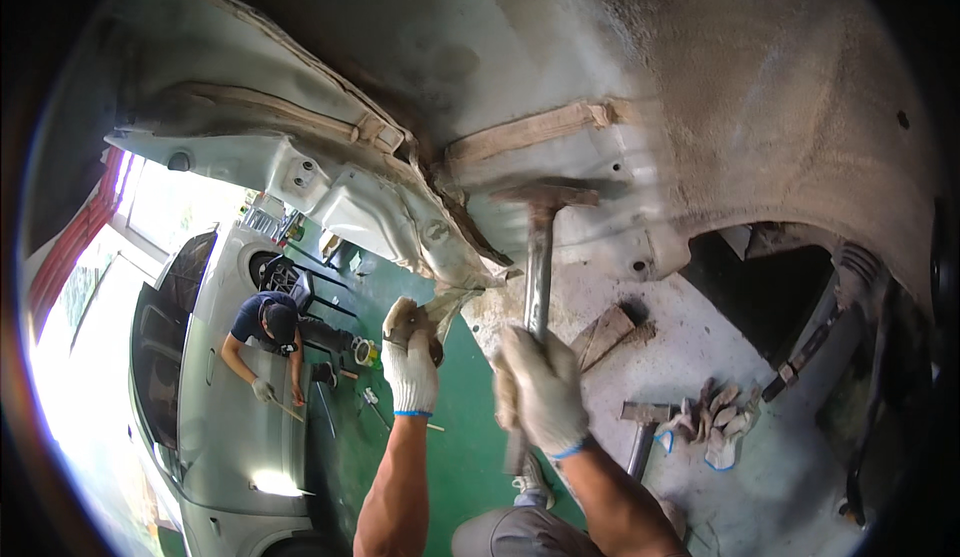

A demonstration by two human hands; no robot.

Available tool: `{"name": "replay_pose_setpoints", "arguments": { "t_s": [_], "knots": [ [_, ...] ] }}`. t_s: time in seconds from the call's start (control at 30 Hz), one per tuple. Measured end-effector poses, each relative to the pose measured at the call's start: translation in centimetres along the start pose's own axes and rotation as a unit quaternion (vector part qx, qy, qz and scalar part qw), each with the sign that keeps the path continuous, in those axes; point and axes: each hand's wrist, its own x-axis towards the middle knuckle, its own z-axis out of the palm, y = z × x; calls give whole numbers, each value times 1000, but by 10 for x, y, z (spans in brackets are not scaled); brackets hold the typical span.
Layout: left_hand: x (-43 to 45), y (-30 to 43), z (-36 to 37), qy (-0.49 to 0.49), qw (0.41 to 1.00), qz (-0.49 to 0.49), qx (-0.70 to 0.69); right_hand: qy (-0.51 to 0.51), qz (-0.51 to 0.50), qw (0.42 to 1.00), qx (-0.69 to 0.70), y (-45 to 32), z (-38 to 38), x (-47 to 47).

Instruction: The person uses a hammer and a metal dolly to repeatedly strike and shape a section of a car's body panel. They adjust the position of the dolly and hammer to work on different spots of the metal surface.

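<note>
My right hand (546, 388), in a white knit glove with a blue cuff, grips the metal handle of a hammer (538, 272). The hammer stands head up, its rusty head (545, 195) in front of the grey sheet-metal body panel (555, 159); I cannot tell whether they touch. My left hand (411, 373), gloved the same way, is closed around a small dark block (436, 345), apparently metal. It is held at the bent lower corner (452, 299) of the panel's seam. A crumpled, dirt-stained flange (457, 216) runs up and left from that corner.
On the pale surface below lie a wooden block (606, 332), a second hammer (649, 411) and a heap of used gloves (716, 422). A suspension part (810, 339) hangs at right. At left, a co-worker (274, 324) with a stick-like tool leans over a silver car (225, 407).
</note>
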Motion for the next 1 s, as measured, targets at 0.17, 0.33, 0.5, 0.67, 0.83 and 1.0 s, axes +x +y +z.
{"name": "replay_pose_setpoints", "arguments": {
  "t_s": [0.17, 0.33, 0.5, 0.67, 0.83, 1.0],
  "knots": [
    [0, -4, -1, 2, 999, -32, -1, 11, -245, 969, -14, -7, -26, -6],
    [0, -2, 0, 1, 999, -31, -8, -21, -158, 987, -27, 4, -4, 7],
    [1, 2, 2, 4, 1000, -7, -1, -20, -180, 981, 65, 3, -19, -1],
    [-1, 4, 4, 23, 998, -60, -14, -12, -146, 989, -33, 10, -29, 1],
    [1, 3, 7, 48, 999, -23, 6, 31, -101, 987, 123, -7, -18, -1],
    [0, 1, 4, 17, 1000, -17, -19, -63, -86, 990, 91, -5, 0, 2]
  ]
}}
